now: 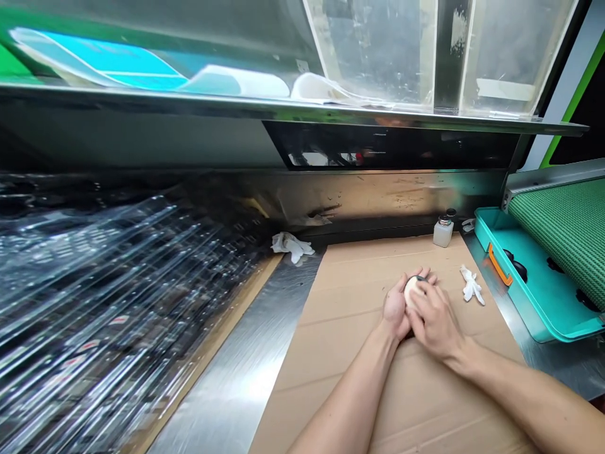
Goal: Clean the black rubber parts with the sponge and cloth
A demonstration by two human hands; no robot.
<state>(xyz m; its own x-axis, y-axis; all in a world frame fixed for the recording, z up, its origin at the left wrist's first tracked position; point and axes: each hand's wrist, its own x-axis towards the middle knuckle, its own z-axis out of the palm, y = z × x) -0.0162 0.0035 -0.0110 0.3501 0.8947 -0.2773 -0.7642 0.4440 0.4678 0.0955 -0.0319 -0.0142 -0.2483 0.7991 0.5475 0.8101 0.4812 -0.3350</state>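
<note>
My left hand [396, 308] is palm up over the cardboard, its fingers curled around a small round piece [413, 291] with a cream-white face and a dark edge at the top. I cannot tell whether the white is the piece itself or a cloth over it. From the right, my right hand [435, 320] presses its bent fingers onto the white face. My hands hide the lower side of the piece. Nearby on the cardboard [350, 309] lies a crumpled white cloth or glove [471, 285]. Farther back stands a small translucent bottle [443, 231] with a metallic top.
A teal bin [524, 308] with an orange handle holds several black rounded parts at right, beside a green conveyor belt [562, 217]. Stacked clear plastic trays [118, 302] fill the left. A white cloth [292, 246] lies on the metal table. A metal shelf edge [283, 104] crosses above.
</note>
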